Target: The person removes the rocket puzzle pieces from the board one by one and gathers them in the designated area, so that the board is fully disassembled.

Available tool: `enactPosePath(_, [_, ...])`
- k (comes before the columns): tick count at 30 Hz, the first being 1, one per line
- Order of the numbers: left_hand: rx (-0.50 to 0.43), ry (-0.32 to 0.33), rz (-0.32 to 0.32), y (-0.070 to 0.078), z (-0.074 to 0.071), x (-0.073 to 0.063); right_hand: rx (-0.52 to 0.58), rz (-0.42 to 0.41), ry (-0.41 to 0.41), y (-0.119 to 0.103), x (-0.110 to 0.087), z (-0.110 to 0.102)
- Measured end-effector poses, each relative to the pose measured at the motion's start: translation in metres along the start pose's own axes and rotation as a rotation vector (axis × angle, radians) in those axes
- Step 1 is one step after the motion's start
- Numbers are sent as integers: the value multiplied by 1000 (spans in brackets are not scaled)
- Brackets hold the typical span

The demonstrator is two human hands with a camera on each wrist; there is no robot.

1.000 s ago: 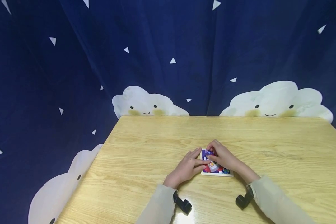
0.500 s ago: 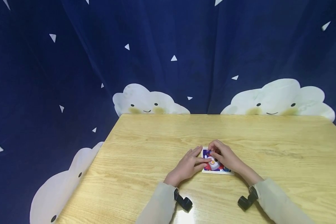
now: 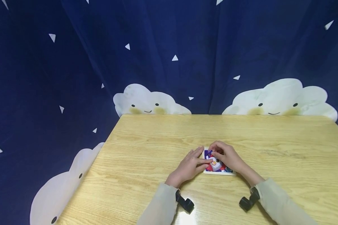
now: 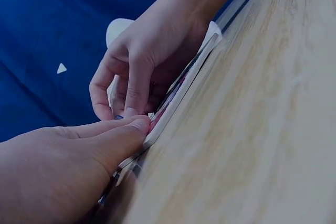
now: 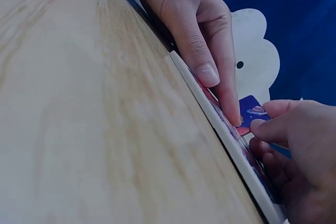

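- From the head view, we see the printed board [image 3: 219, 174] lying on the table [image 3: 140, 150] between our two hands. Our left hand [image 3: 187, 166] lies with fingers straight, their tips on the board's near-left part; were that light-looking touch to slacken, we judge the board could slide or turn under a sideways push from our right hand [image 3: 228, 157].
- From the left wrist view, our right thumb comes down just beside our left fingertips. Such crowding could make the fingers knock together or block a clear sight of the spot. The gripped thing is mostly hidden behind our fingers here, so we cannot tell how it sits.
- From the right wrist view, our right thumb and finger pinch a purple piece [image 5: 251, 109] above the board, right by our left index fingertip. It looks tipped up; pressed down at that slant, it could catch an edge, or spring from so small a grip.
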State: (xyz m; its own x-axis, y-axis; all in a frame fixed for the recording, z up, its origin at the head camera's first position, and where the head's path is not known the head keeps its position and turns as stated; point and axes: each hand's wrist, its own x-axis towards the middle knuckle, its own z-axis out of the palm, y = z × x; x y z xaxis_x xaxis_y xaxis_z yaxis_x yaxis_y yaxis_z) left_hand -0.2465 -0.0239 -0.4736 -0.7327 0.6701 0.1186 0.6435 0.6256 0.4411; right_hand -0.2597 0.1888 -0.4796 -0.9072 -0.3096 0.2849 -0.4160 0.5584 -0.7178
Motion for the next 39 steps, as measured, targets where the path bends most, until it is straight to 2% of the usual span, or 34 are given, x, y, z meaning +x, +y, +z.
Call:
enactPosePath(4, [-9, -5, -9, 1, -2, 0, 29, 17, -5, -1, 0, -3])
enactPosePath(14, [-28, -12, -28, 1, -1, 0, 124, 142, 7, -1, 4, -7])
enactPosePath(18, [-30, -12, -26, 1, -1, 0, 151, 163, 3, -1, 3, -7])
enactPosePath(29, [-38, -13, -28, 0, 1, -2, 146, 115, 29, 3, 0, -12])
enactPosePath(39, [-28, 2, -20, 0, 1, -1, 146, 164, 20, 9, -2, -21])
